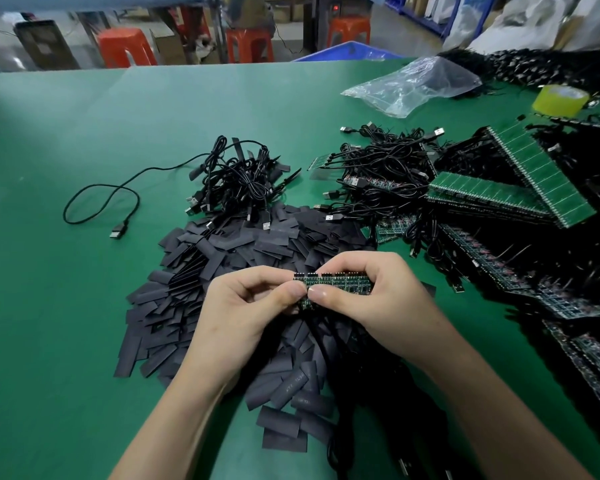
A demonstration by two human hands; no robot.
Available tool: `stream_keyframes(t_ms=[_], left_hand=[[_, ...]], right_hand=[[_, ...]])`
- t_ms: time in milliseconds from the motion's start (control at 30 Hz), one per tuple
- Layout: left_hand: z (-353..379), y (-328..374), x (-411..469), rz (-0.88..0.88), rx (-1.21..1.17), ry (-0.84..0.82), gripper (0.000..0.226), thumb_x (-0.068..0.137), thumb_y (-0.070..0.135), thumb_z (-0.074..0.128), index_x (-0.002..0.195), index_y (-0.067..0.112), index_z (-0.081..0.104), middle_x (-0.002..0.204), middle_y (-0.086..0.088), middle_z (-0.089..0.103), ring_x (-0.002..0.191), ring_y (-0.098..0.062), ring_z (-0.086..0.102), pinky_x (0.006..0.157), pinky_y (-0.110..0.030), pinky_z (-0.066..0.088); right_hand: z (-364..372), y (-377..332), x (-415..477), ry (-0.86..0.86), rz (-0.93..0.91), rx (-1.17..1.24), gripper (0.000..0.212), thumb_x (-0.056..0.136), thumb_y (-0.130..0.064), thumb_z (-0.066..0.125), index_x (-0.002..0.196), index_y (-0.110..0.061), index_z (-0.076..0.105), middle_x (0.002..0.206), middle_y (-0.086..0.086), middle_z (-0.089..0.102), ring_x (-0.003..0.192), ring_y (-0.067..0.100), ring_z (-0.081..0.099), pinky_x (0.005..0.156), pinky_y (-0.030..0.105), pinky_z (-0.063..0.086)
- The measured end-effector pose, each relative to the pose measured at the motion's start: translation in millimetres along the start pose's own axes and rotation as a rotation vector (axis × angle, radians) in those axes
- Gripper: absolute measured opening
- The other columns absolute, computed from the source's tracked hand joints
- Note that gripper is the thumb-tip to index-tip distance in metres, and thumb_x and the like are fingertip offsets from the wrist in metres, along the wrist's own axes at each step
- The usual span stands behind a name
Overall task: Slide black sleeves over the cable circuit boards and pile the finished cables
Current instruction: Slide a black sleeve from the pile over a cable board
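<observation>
A green desk [84, 306] is seen filling most of the view, and orange stools [125, 46] are made out on the floor beyond its far edge. The middle of the desk is covered by a wide heap of flat black sleeves [222, 258], which is spread from the centre toward the near edge. On the right side, green circuit board panels [520, 181] are stacked at angles over darker board strips and black wires. Just left of the panels a tangle of black cables [385, 174] is heaped, with USB plugs pointing outward. A smaller pile of cables [236, 178] is set at the far edge of the sleeve heap, and black sleeves are seen sticking out of it. A crumpled clear plastic bag [413, 84] is laid near the far right. Above the sleeve heap both hands are raised, their thumb tips touching. The left hand [236, 306] and the right hand [378, 303] are curled, and a short strip of circuit boards [336, 284] is pinched between the thumb and fingers of each, the left at its left end, the right along most of its length. A yellow tape roll [560, 100] is stood at the far right. A single loose cable [94, 202] is looped on bare desk to the left.
</observation>
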State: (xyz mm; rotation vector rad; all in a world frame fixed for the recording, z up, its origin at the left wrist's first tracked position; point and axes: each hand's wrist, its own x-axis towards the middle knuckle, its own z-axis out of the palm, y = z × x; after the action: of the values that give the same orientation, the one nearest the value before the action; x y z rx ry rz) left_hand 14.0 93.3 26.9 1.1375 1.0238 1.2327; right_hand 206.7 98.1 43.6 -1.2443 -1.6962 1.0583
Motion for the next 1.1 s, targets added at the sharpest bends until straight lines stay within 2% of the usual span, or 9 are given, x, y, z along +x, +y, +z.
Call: stream_keyframes(t_ms=[100,267,400,567,733,833,933,1000,1100], left_hand=[[-2,0,-1,-0.004,-0.006,-0.043,0.018,0.068,0.027,0.081,0.081,0.015,0.082,0.073,-0.004,0.075,0.062,-0.007,0.065,0.063,-0.015,0.052],[-6,-1,0,-0.035,-0.036,-0.076,0.014,0.069,0.026,0.085,0.081,0.018,0.083,0.074,-0.003,0.076,0.063,-0.007,0.066,0.063,-0.015,0.052],[-4,-1,0,-0.083,-0.087,-0.086,0.020,0.062,0.023,0.092,0.079,0.015,0.083,0.071,-0.004,0.074,0.061,-0.008,0.065,0.062,-0.016,0.053],[-4,1,-1,-0.101,-0.135,-0.104,0.016,0.066,0.026,0.082,0.077,0.014,0.083,0.072,-0.003,0.074,0.061,-0.006,0.065,0.061,-0.015,0.052],[-3,-1,-2,-0.147,-0.195,-0.141,0.047,0.058,0.048,0.096,0.085,0.012,0.082,0.082,-0.009,0.075,0.071,-0.015,0.064,0.070,-0.022,0.054],[-4,-2,-2,-0.135,-0.224,-0.129,0.050,0.054,0.052,0.098,0.081,0.014,0.081,0.076,-0.006,0.073,0.066,-0.012,0.063,0.068,-0.021,0.054],[-5,0,-2,-0.112,-0.256,-0.093,0.045,0.054,0.050,0.098,0.077,0.017,0.080,0.071,-0.001,0.070,0.063,-0.009,0.063,0.065,-0.019,0.055],[-6,1,-2,-0.087,-0.229,-0.083,0.032,0.061,0.041,0.096,0.075,0.018,0.079,0.072,0.000,0.070,0.064,-0.008,0.064,0.064,-0.020,0.056],[-7,3,-4,-0.027,-0.141,-0.082,0.012,0.072,0.033,0.082,0.072,0.021,0.077,0.073,0.002,0.069,0.062,-0.010,0.061,0.063,-0.019,0.054]], right_hand=[[1,1,1,-0.017,-0.013,0.055,0.014,0.083,-0.037,0.077,0.089,-0.025,0.077,0.086,-0.001,0.077,0.086,0.021,0.072,0.088,0.052,0.056],[4,6,4,-0.069,0.019,0.108,0.019,0.080,-0.044,0.076,0.089,-0.027,0.077,0.085,0.000,0.077,0.080,0.015,0.070,0.087,0.047,0.056],[3,8,7,-0.118,0.038,0.178,0.012,0.081,-0.038,0.079,0.086,-0.027,0.078,0.084,0.002,0.077,0.078,0.009,0.068,0.080,0.033,0.056],[3,7,9,-0.153,0.066,0.275,0.003,0.083,-0.027,0.080,0.081,-0.026,0.078,0.077,-0.003,0.074,0.071,0.007,0.065,0.071,0.018,0.052],[4,5,8,-0.209,0.124,0.406,0.002,0.082,-0.022,0.079,0.084,-0.023,0.079,0.081,0.005,0.075,0.073,0.013,0.066,0.071,0.022,0.055],[-2,0,6,-0.188,0.140,0.394,0.004,0.079,-0.023,0.082,0.082,-0.024,0.079,0.078,0.001,0.074,0.068,0.008,0.065,0.067,0.020,0.054],[-28,-6,2,-0.072,0.185,0.220,0.006,0.080,-0.030,0.084,0.080,-0.027,0.080,0.073,-0.002,0.073,0.063,0.006,0.062,0.057,0.020,0.054],[-51,-6,-2,0.048,0.220,-0.051,0.007,0.083,-0.028,0.082,0.078,-0.029,0.079,0.073,-0.005,0.075,0.061,0.007,0.064,0.055,0.021,0.052],[-73,-5,-8,0.193,0.285,-0.583,0.012,0.082,-0.041,0.082,0.079,-0.033,0.074,0.084,-0.015,0.072,0.077,0.003,0.063,0.069,0.029,0.050]])
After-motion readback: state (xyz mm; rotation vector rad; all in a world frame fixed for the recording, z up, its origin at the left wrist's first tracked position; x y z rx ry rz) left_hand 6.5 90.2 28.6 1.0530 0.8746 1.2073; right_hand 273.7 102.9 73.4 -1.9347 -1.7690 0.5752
